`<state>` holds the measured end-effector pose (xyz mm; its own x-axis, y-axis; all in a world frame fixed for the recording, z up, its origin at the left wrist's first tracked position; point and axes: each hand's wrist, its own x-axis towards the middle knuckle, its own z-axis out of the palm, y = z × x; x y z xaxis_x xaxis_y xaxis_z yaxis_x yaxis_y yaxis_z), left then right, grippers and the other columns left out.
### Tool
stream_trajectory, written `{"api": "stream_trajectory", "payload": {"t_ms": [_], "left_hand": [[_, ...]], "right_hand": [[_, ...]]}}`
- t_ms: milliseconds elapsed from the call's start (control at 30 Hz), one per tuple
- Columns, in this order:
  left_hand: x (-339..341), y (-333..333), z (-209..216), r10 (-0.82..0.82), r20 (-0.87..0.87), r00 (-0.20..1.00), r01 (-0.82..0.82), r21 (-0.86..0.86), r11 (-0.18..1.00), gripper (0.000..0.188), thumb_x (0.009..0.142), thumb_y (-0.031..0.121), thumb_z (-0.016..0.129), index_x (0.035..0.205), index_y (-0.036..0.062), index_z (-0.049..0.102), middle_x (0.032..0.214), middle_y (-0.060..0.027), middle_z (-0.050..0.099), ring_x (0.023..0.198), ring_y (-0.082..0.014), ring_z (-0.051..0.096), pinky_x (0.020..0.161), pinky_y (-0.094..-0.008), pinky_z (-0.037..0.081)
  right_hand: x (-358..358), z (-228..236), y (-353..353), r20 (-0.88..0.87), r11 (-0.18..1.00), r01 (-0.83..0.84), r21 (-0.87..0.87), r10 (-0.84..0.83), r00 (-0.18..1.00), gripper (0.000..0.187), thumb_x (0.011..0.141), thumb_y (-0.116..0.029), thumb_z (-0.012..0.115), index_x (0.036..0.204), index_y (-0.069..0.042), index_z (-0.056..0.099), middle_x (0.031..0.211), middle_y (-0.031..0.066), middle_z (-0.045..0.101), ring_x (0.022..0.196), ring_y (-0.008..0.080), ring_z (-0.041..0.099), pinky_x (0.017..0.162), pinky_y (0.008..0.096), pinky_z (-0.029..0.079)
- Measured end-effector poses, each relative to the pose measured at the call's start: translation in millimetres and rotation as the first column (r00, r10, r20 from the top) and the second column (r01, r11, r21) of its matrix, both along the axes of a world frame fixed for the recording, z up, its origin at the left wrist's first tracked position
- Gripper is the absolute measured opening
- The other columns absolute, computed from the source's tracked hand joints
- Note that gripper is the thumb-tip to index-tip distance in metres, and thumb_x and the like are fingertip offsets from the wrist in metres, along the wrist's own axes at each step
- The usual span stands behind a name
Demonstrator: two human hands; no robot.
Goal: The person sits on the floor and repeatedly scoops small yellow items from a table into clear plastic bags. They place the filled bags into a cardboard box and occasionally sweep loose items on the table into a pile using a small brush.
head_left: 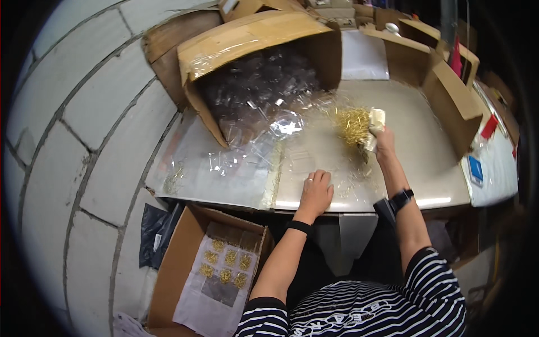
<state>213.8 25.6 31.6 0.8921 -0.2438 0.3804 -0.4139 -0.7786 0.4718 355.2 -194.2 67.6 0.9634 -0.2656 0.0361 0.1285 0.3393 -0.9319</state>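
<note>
My right hand is closed round a crumpled cream-coloured bag over the right half of the table. Against the bag's left side is a loose clump of thin gold strands; whether it is inside the bag or beside it, I cannot tell. My left hand rests on the table near its front edge, fingers reaching forward and nothing visible in them. Just beyond those fingers lie faint clear plastic pieces. Further left, a heap of clear plastic pieces spills from a tipped cardboard box.
Below the table's left part stands an open cardboard box with several gold clumps in clear compartments. A low cardboard wall borders the table on the right, with a small blue packet beyond it. Pale blocks form the wall at left.
</note>
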Motion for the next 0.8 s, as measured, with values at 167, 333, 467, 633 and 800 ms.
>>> {"api": "stream_trajectory", "payload": {"t_ms": [167, 333, 467, 633, 800], "left_hand": [[0, -2, -17, 0.052, 0.095, 0.994, -0.041, -0.118, 0.992, 0.035, 0.081, 0.012, 0.060, 0.112, -0.0015, 0.052, 0.123, -0.0166, 0.048, 0.113, -0.0357, 0.046, 0.094, -0.0434, 0.040], [-2, -4, -12, 0.060, 0.065, 0.996, -0.050, -0.149, 0.988, 0.034, 0.082, 0.010, 0.058, 0.113, -0.0025, 0.052, 0.123, -0.0184, 0.050, 0.116, -0.0352, 0.045, 0.097, -0.0427, 0.039], [0, 0, -20, 0.070, 0.101, 0.992, -0.053, -0.166, 0.985, 0.033, 0.081, 0.009, 0.058, 0.112, -0.0028, 0.053, 0.123, -0.0192, 0.050, 0.116, -0.0354, 0.046, 0.097, -0.0427, 0.039], [4, -1, -23, 0.083, 0.107, 0.991, -0.060, -0.202, 0.978, 0.031, 0.081, 0.008, 0.057, 0.110, -0.0030, 0.053, 0.121, -0.0193, 0.051, 0.114, -0.0360, 0.047, 0.095, -0.0427, 0.040], [6, 4, -20, 0.091, 0.132, 0.987, -0.065, -0.186, 0.980, 0.030, 0.080, 0.007, 0.057, 0.109, -0.0029, 0.053, 0.119, -0.0190, 0.051, 0.113, -0.0358, 0.048, 0.094, -0.0427, 0.041]], "right_hand": [[13, 13, 2, -0.022, 0.961, 0.052, -0.270, -0.060, 0.998, 0.027, 0.079, 0.000, 0.061, 0.105, 0.002, 0.060, 0.086, 0.0057, 0.061, 0.070, 0.0142, 0.059, 0.058, 0.0303, 0.050], [30, 1, -28, -0.046, 0.966, 0.011, -0.259, -0.024, 0.999, 0.022, 0.082, -0.002, 0.062, 0.104, -0.001, 0.062, 0.087, 0.0030, 0.062, 0.074, 0.0140, 0.060, 0.058, 0.0296, 0.049], [20, 28, -36, 0.121, 0.992, -0.034, 0.122, 0.019, 0.992, 0.027, 0.085, -0.006, 0.062, 0.112, -0.002, 0.057, 0.095, 0.0060, 0.061, 0.082, 0.0186, 0.062, 0.065, 0.0348, 0.056], [40, 26, -79, 0.209, 0.982, -0.114, 0.150, 0.082, 0.975, 0.032, 0.088, -0.008, 0.060, 0.119, -0.003, 0.052, 0.101, 0.0093, 0.062, 0.087, 0.0240, 0.063, 0.073, 0.0399, 0.057], [58, 16, -122, 0.182, 0.985, -0.136, 0.109, 0.115, 0.977, 0.032, 0.090, -0.007, 0.058, 0.122, -0.004, 0.051, 0.106, 0.0113, 0.062, 0.090, 0.0262, 0.064, 0.073, 0.0412, 0.057]]}}
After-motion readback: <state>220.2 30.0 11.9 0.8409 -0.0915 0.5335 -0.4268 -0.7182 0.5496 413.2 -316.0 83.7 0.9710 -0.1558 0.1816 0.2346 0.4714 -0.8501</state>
